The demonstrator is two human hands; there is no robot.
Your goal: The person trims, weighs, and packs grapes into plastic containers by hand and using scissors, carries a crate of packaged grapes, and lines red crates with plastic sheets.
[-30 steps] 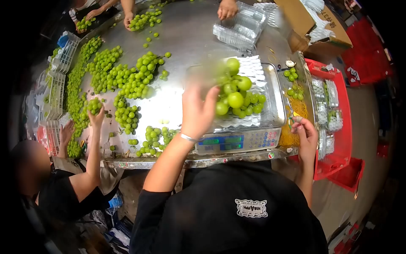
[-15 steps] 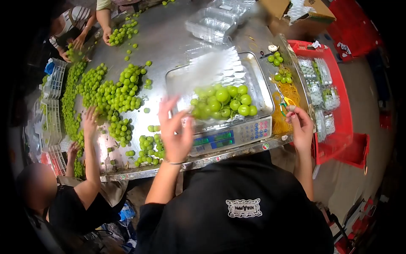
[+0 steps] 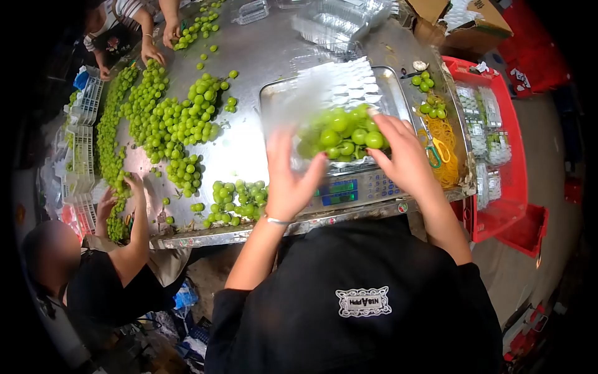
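The grape bunch [image 3: 341, 134] lies on the scale [image 3: 369, 187], long axis left to right, between both hands. The left hand [image 3: 291, 177] is spread wide at the bunch's left end, apparently holding nothing. The right hand [image 3: 405, 156], half-curled, touches the right end; whether it grips cannot be told.

Grapes [image 3: 341, 132] blurred at left; carton [image 3: 478, 38] cut off.

Open cardboard box [image 3: 473, 42], white plastic crates [image 3: 81, 149]
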